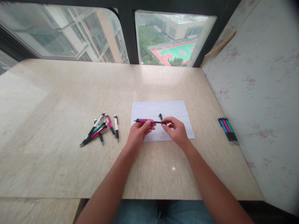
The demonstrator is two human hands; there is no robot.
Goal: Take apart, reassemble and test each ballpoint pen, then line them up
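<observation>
A purple pen with a black grip lies level between my hands, its clip end pointing left. My left hand pinches the purple barrel between thumb and fingers. At the black end, my right hand closes its thumb and fingertips around the pen, hiding its tip. Under both hands is a white sheet of paper covered with rows of faint handwriting. A small black piece rests on the sheet just behind the pen; its kind is too small to tell.
To the left lies a loose pile of pens in white, green and pink, with a white pen beside it. Several blue, pink and green pens lie side by side near the right wall. Windows stand behind the marble-patterned table.
</observation>
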